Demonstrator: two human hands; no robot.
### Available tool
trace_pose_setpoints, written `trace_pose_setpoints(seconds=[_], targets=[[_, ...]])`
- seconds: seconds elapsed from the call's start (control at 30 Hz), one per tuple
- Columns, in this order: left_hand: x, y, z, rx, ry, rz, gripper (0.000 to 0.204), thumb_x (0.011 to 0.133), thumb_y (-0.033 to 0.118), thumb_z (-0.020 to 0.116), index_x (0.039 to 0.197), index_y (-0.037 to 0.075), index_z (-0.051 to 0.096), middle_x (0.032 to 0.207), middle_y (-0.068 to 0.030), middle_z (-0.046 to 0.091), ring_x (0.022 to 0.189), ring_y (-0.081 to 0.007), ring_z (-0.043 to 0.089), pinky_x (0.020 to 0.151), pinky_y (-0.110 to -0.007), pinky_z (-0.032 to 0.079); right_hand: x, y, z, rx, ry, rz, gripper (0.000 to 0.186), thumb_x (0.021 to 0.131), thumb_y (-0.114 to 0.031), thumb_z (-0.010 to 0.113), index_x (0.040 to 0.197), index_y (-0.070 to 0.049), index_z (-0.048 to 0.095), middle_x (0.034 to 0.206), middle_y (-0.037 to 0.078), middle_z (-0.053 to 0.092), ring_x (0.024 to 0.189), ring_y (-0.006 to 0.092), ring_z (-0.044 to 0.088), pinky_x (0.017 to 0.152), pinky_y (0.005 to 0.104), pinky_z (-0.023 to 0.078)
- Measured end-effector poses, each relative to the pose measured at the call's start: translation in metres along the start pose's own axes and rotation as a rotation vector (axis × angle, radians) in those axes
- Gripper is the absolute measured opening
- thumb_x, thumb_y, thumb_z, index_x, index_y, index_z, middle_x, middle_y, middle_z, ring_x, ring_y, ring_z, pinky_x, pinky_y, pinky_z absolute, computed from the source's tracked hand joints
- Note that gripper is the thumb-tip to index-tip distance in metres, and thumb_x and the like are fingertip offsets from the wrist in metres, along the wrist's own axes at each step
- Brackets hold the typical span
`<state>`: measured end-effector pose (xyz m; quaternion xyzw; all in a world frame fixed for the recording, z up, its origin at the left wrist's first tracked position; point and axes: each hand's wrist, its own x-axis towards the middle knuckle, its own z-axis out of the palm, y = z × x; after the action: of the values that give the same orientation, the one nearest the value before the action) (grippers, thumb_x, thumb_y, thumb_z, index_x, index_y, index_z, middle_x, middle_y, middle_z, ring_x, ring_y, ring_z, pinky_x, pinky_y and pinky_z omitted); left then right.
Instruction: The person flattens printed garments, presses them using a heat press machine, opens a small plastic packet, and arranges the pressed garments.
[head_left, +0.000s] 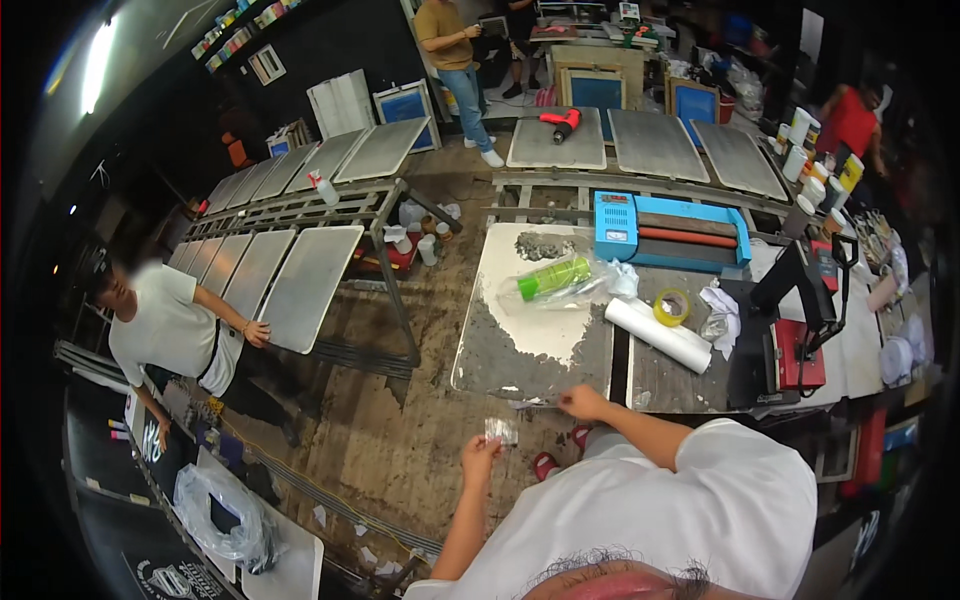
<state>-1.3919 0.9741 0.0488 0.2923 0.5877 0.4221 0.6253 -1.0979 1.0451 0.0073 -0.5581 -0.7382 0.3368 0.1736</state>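
My left hand (480, 464) is closed on a small, shiny clear packet (502, 431), held over the floor just off the front edge of a worn board. What is inside the packet is too small to tell. My right hand (584, 402) is at the front edge of that white-and-grey board (478, 360), its fingers closed together. A thin pale bit (530, 404) lies beside those fingertips; whether they grip it I cannot make out. Farther back on the board lies a green-labelled roll in clear plastic wrap (555, 280).
Right of the board are a white roll (660, 335), yellow tape (671, 307), a blue roller machine (672, 232) and a black-and-red heat press (800, 340). A red heat gun (562, 124) lies on a far metal plate. A person in white (165, 320) stands at left beside a plate rack.
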Motion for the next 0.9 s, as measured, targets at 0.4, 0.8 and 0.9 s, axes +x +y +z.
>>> trace_pose_setpoints(seconds=[0.4, 0.8, 0.9], targets=[[0.062, 0.038, 0.071, -0.095, -0.374, 0.017, 0.011, 0.086, 0.006, 0.066, 0.095, 0.002, 0.063, 0.081, -0.0038, 0.066, 0.071, -0.0102, 0.063, 0.064, -0.023, 0.049, -0.125, 0.048, 0.01, -0.086, -0.384, 0.441, 0.027, 0.072, -0.03, 0.064, 0.088, -0.01, 0.072, 0.093, 0.015, 0.07, 0.087, 0.0329, 0.067, 0.079, 0.0412, 0.052], [0.009, -0.005, 0.184, 0.275, -0.628, 0.086, 0.05, 0.078, -0.003, 0.072, 0.124, 0.001, 0.052, 0.089, -0.0046, 0.066, 0.074, -0.0102, 0.06, 0.065, -0.024, 0.048, -0.227, 0.117, -0.019, -0.082, -0.098, 0.612, 0.027, 0.076, -0.03, 0.065, 0.092, -0.009, 0.072, 0.087, 0.013, 0.072, 0.082, 0.0261, 0.069, 0.073, 0.038, 0.054], [-0.01, -0.022, 0.223, 0.373, -0.824, 0.081, 0.051, 0.076, -0.005, 0.072, 0.123, 0.002, 0.053, 0.084, -0.0029, 0.065, 0.072, -0.0086, 0.06, 0.063, -0.022, 0.047, -0.263, 0.126, -0.022, 0.645, -0.028, 0.747, 0.029, 0.085, -0.03, 0.064, 0.101, -0.006, 0.068, 0.089, 0.01, 0.071, 0.083, 0.022, 0.069, 0.075, 0.0357, 0.055]])
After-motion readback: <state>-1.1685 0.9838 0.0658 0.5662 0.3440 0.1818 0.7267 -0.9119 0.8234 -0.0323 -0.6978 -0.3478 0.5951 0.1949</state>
